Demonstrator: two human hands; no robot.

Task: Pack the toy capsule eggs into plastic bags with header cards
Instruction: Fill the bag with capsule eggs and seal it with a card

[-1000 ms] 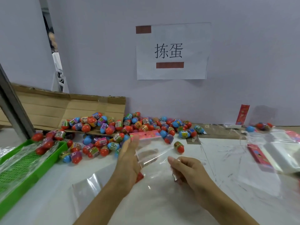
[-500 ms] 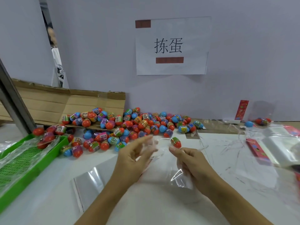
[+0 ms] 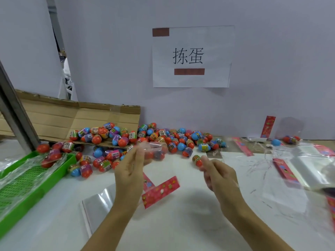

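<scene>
left hand (image 3: 133, 165) fingers extended, blurred, at clear bag (image 3: 154, 151); right hand (image 3: 217, 176) loosely curled, grip unclear | glossy eggs (image 3: 163, 138) far | pink card (image 3: 160, 192) flat

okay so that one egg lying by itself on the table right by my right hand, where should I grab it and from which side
Probably pinch the lone egg across its banded middle, coming from above with the right hand. It lies apart from the egg pile on bare table, so both flanks look free; its rounded red end would likely slip.
</scene>
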